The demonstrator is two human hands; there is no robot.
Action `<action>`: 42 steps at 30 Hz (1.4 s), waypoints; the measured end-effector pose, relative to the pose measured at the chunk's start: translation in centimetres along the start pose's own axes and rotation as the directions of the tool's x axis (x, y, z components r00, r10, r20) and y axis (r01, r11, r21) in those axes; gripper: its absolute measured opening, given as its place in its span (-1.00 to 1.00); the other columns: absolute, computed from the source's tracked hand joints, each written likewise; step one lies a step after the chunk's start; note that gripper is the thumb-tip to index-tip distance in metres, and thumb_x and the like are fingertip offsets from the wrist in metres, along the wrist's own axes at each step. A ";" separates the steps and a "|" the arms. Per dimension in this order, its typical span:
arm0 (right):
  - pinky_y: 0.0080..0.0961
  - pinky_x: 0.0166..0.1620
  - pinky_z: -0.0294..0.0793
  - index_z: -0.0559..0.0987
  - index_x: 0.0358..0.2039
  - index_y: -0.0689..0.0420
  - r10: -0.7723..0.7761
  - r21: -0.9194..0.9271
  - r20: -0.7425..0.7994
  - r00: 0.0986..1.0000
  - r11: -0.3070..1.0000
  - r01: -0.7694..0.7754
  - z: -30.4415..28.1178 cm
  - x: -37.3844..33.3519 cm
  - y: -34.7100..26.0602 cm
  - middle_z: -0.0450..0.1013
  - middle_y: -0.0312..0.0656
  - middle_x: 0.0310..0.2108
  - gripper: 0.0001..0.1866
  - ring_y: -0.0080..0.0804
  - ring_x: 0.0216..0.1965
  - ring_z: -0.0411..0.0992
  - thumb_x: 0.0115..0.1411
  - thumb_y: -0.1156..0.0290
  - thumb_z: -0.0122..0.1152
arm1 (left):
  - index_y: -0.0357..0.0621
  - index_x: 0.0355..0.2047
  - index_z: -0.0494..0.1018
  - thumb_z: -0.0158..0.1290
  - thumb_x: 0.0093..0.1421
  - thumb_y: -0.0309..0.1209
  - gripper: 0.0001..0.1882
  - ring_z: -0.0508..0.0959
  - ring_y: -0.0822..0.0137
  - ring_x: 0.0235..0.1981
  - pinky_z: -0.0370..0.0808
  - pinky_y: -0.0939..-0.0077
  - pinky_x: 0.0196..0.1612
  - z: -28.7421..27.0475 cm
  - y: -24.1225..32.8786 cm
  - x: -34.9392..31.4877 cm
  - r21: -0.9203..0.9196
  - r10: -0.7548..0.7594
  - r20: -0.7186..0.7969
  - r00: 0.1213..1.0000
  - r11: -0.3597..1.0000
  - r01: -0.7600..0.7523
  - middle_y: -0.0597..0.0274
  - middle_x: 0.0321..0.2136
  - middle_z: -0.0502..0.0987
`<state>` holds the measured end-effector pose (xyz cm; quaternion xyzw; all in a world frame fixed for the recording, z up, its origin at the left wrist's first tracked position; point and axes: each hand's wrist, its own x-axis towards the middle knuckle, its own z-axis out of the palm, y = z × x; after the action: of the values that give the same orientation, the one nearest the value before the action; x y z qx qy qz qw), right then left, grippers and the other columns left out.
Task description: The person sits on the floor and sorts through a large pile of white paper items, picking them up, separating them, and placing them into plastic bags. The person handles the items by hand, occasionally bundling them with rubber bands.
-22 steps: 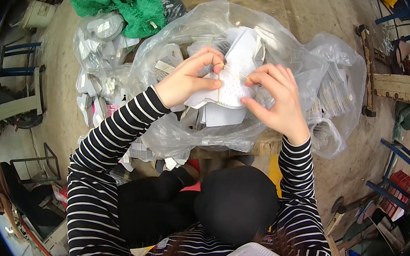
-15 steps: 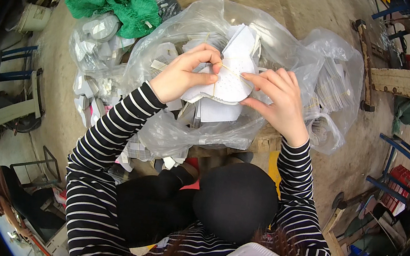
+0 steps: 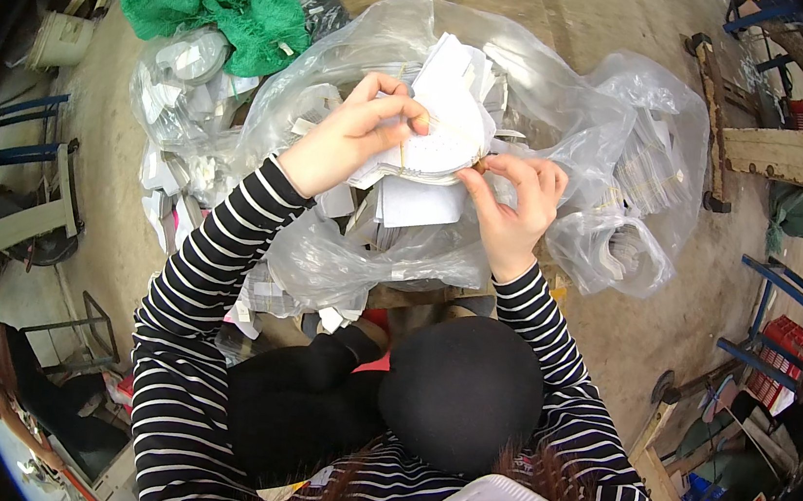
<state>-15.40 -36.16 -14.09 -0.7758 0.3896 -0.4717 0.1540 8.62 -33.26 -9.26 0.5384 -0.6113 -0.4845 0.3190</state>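
Note:
A stack of white, curved cut-out sheets [image 3: 452, 143], dotted with small marks, lies over other sheets in an open clear plastic bag [image 3: 548, 65]. A thin yellowish rubber band [image 3: 442, 121] crosses it. My left hand [image 3: 360, 134] is closed at the stack's left side, thumb and index finger pinching by the band. At the right edge, my right hand [image 3: 515, 199] pinches the band between thumb and index finger, the other fingers curled. A paler rectangular sheet [image 3: 420, 204] sticks out below the stack.
Another clear bag of stacked pieces [image 3: 655, 165] stands to the right. Further bagged cut-outs [image 3: 184, 81] lie left, below a green woven sack [image 3: 214, 1]. Wooden beams [image 3: 788, 157] and blue metal frames [image 3: 784, 291] stand at the far right. A person's leg [image 3: 64, 391] shows lower left.
My right hand has moved down and slightly left, toward the stack's right edge. My left hand and the stack have shifted slightly left, and the stretched band has drawn closer to the stack.

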 end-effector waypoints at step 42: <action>-0.01 0.34 0.12 0.48 0.10 0.12 -0.078 0.212 0.468 0.880 0.977 -0.027 -3.7 0.3 0.2 0.24 0.01 0.31 -0.29 0.14 0.37 0.09 -0.14 0.49 0.50 | -0.20 0.22 0.36 0.07 0.29 -0.41 -0.51 0.38 0.31 0.17 0.30 0.41 0.23 2.0 1.8 -2.6 -0.300 -0.014 0.144 0.989 0.952 0.057 0.13 0.16 0.39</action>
<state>-18.53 -36.00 -12.16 -0.8518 0.2773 -0.3085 0.3201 6.71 -30.39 -7.86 0.4586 -0.5409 -0.6149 0.3451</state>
